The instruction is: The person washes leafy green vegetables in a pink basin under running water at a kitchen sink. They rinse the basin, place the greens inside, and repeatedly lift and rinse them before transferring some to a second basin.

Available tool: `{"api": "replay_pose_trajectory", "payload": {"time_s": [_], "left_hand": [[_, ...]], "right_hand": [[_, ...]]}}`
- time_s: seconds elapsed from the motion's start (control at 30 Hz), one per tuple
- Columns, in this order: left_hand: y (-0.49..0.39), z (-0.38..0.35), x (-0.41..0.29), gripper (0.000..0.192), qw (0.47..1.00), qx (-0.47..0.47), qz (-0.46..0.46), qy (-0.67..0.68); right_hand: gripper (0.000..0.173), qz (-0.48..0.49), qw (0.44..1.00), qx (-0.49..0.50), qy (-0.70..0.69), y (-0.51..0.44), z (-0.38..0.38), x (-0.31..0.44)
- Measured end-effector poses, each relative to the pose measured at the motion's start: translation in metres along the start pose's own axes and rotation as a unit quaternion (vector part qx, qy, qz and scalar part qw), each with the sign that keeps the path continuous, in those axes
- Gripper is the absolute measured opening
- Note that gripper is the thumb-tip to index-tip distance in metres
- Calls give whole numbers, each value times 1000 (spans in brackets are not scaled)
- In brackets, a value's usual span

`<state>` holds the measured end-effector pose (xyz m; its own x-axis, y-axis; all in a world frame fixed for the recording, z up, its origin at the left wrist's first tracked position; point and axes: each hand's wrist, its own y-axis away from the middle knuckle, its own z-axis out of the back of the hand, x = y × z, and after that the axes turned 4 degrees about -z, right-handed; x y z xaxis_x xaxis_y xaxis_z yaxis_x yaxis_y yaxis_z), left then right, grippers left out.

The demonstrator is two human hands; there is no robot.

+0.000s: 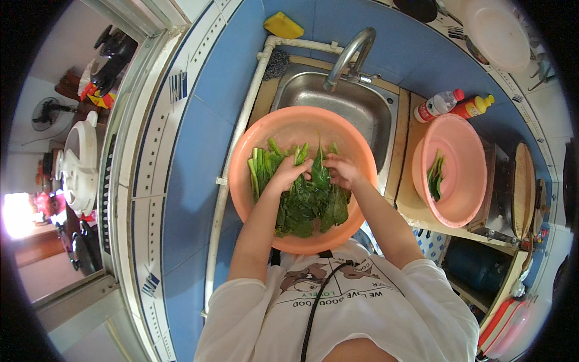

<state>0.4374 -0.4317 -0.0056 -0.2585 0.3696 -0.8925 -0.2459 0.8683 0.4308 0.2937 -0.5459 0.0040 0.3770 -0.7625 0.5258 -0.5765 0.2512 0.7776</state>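
Note:
A large orange plastic basin (298, 116) rests over the near part of the steel sink, with water and leafy green vegetables (296, 217) inside. My left hand (291, 173) is among the stems, its fingers curled around some of them. Beside it, my right hand (342, 171) pinches the edge of a broad green leaf (320, 174). The leaf stands between both hands, above the rest of the greens. Cut pale stems point away from me at the basin's left, and the dark leaves lie towards me.
Behind the basin a curved steel faucet (334, 72) hangs over the sink (380, 122). On the right counter stands a pink basin (461, 176) with a few green stalks (436, 176). Two bottles (438, 105) are behind it. A white pipe (235, 149) runs along the left wall; a yellow sponge (283, 25) sits above.

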Motion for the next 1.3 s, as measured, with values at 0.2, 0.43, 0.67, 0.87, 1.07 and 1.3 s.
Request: {"api": "replay_pose_trajectory", "payload": {"time_s": [0.2, 0.43, 0.67, 0.87, 1.07, 1.3], "left_hand": [[0, -7, -6, 47, 996, -31, 77, -36], [5, -14, -18, 41, 995, -89, 47, -2], [-15, 3, 9, 28, 939, -70, 110, 318], [-11, -5, 7, 36, 991, -37, 19, 126], [-5, -3, 1, 28, 993, -26, 38, 110], [-3, -3, 3, 23, 991, -28, 34, 126]], "right_hand": [[43, 32, 980, -48, 190, -7, -5, -3], [23, 201, 970, -7, 136, -10, -14, -14], [22, 184, 982, 37, 25, -16, -12, -5], [18, 108, 994, 8, 27, -26, -3, -2], [12, 104, 989, -59, 91, -34, -1, -8], [9, 88, 993, -9, -82, -27, -1, -2]]}}
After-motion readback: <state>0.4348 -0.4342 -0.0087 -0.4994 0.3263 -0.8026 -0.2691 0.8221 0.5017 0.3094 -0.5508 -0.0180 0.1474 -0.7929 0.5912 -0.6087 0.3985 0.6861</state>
